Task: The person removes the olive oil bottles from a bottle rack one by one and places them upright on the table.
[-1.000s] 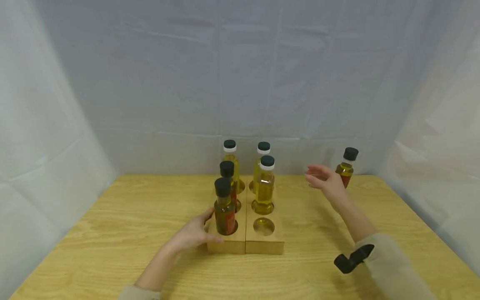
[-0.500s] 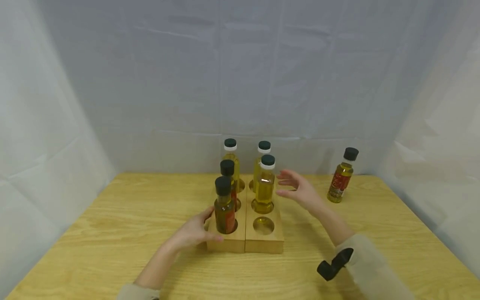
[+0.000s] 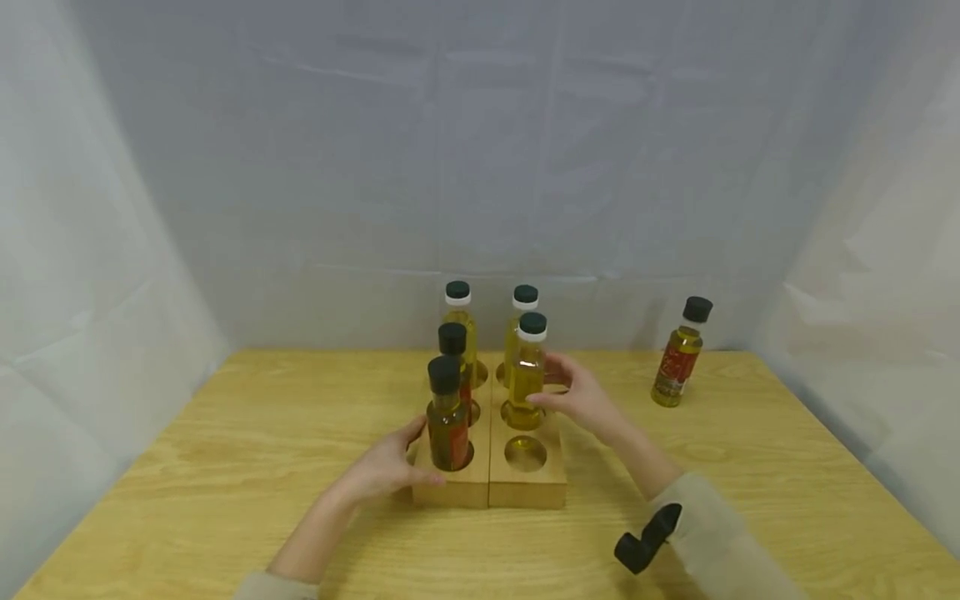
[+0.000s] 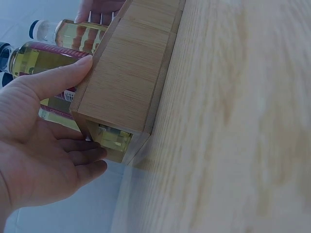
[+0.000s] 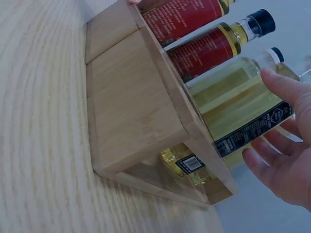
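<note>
While bracing rack (image 3: 487,492) at nine o'clock with left grip (image 3: 386,467), fingers relaxed: five bottles seated, near right slot (image 3: 525,452) empty. Right grip (image 3: 581,400) spread, cupping middle yellow bottle (image 3: 527,371); red-labelled bottle (image 3: 678,362) loose on worktop (image 3: 225,467), three o'clock.

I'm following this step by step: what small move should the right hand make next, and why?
Probably close the right hand round the pale oil bottle: its fingers sit spread beside it, not yet gripping, while the left hand steadies the wooden rack.
</note>
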`<state>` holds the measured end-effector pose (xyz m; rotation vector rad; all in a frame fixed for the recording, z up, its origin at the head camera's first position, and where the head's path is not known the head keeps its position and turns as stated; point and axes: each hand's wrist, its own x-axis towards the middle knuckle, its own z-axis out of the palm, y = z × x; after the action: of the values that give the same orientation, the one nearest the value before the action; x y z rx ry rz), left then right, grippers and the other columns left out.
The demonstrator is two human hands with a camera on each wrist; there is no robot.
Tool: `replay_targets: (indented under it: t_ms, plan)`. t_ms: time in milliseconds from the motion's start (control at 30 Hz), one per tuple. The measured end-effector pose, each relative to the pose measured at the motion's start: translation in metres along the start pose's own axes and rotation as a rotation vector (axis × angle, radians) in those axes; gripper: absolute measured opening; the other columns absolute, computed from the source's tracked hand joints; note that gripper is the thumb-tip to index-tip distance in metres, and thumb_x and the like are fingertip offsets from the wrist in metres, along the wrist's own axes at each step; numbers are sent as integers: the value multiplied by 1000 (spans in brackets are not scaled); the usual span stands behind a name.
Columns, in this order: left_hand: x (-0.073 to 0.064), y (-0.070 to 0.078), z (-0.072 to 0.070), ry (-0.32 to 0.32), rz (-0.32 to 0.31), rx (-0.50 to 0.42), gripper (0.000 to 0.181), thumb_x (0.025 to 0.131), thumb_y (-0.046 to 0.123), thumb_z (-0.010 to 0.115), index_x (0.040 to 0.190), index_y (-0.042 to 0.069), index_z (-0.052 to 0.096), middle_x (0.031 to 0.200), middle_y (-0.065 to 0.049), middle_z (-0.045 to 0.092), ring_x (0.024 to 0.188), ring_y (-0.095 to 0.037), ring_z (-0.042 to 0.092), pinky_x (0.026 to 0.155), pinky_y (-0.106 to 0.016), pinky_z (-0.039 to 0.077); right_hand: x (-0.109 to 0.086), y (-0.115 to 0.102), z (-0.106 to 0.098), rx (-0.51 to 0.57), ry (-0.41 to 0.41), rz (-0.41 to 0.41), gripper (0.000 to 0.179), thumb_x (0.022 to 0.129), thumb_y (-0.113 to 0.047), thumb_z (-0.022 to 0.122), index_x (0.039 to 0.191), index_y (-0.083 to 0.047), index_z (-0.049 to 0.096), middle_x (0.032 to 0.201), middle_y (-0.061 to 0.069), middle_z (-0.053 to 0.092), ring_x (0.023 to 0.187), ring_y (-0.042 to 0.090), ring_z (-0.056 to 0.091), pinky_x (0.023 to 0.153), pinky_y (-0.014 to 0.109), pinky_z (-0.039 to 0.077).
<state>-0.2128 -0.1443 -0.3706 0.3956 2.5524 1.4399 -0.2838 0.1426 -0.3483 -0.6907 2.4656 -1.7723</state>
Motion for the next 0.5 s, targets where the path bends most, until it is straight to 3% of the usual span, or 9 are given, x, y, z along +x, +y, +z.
replay_targets:
  t_ms: [200, 500]
  plan:
    - [1, -2, 0, 0, 19, 1, 102, 69, 20, 81, 143, -10, 17, 144, -33, 22, 131, -48, 22, 104, -59, 21, 1, 1, 10, -80, 69, 9, 58, 79, -11, 74, 128, 3, 48, 117, 19, 57, 106, 33, 54, 93, 49, 42]
    - [1, -2, 2, 6, -1, 6, 101, 69, 21, 81, 143, -9, 19, 143, -34, 22, 130, -49, 22, 104, -60, 20, 2, 4, 13, -128, 156, 9, 54, 76, -13, 77, 123, 0, 53, 109, 15, 61, 100, 29, 58, 87, 44, 47]
